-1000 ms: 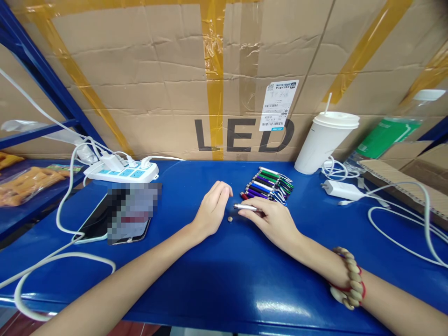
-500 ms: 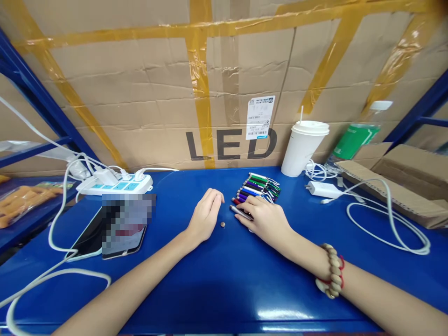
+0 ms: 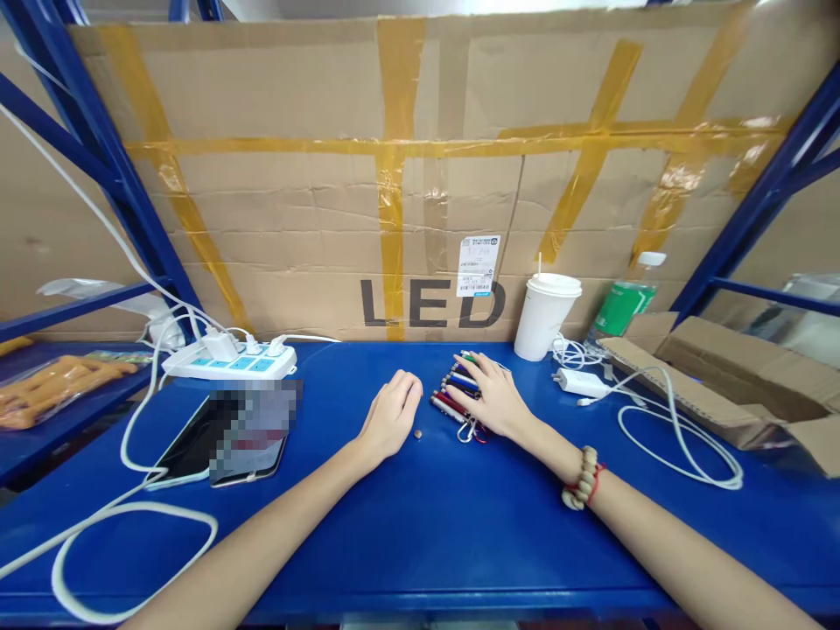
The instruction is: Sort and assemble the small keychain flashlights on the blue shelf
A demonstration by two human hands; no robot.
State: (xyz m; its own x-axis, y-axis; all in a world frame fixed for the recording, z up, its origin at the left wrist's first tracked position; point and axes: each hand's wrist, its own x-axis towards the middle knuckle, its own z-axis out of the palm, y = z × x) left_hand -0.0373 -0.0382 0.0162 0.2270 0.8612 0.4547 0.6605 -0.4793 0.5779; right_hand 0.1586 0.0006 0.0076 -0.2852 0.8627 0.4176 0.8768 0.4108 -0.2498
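Note:
My right hand (image 3: 493, 398) lies flat with fingers spread on top of a row of coloured pens (image 3: 454, 390) on the blue table (image 3: 420, 525). A beaded bracelet (image 3: 581, 479) is on that wrist. My left hand (image 3: 392, 413) rests palm down on the table just left of the pens, fingers loosely curled, holding nothing. A small round button-like piece (image 3: 417, 433) sits on the table between the two hands.
A phone and a tablet (image 3: 223, 442) lie at the left with a white power strip (image 3: 229, 360) and looping white cables (image 3: 124, 542). A white lidded cup (image 3: 546, 317), a charger (image 3: 581, 382) with cable, a green bottle (image 3: 623, 306) and open cardboard boxes (image 3: 735, 376) stand right. A large taped LED carton (image 3: 420, 192) backs the table.
My right hand has put down the silver pen it held and moved onto the row of pens, covering them. The camera has tilted up. My left hand has stayed in place.

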